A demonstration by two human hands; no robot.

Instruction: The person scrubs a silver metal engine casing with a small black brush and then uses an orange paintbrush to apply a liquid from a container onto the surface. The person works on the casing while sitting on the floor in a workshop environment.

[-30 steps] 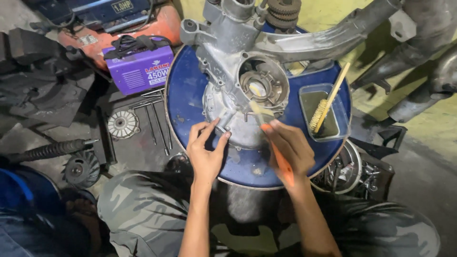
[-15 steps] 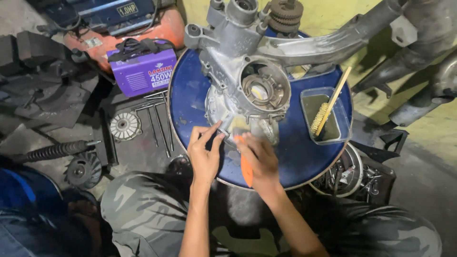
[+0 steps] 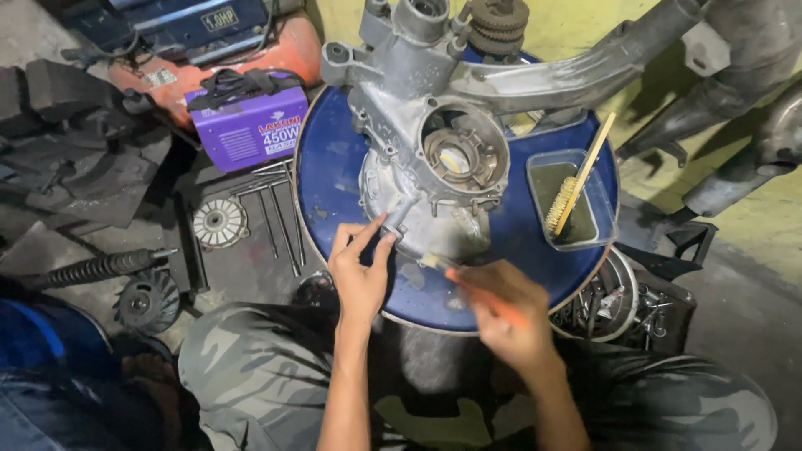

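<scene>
So we've got this big aluminium engine casing [image 3: 434,159] sitting on a round blue worktop [image 3: 334,167], long arm of the casting running off up and to the right. It looks heavy and totally rigid to us, with an oily sheen, so probably slick. Best places to take hold seem to be the thick bosses and the arm, not the thin edges around the round bearing opening.

Our left hand [image 3: 359,271] pinches a small lug at the casing's lower edge, thumb and forefinger closed on it. Our right hand [image 3: 505,313] is wrapped shut around an orange-handled brush [image 3: 476,292], its pale tip pointing at the casing just right of that left grip. The brush looks light and easy; bristles soft, we'd guess.

Further right of the right-hand grip sits a clear tray of murky liquid [image 3: 576,230] with a wooden-handled wire brush [image 3: 576,184] leaning in it. Left of the left grip, down on the floor, there's a purple welder box [image 3: 251,125], some long rods [image 3: 280,213] and a finned disc [image 3: 219,221]. Camo trousers [image 3: 267,367] below.
</scene>
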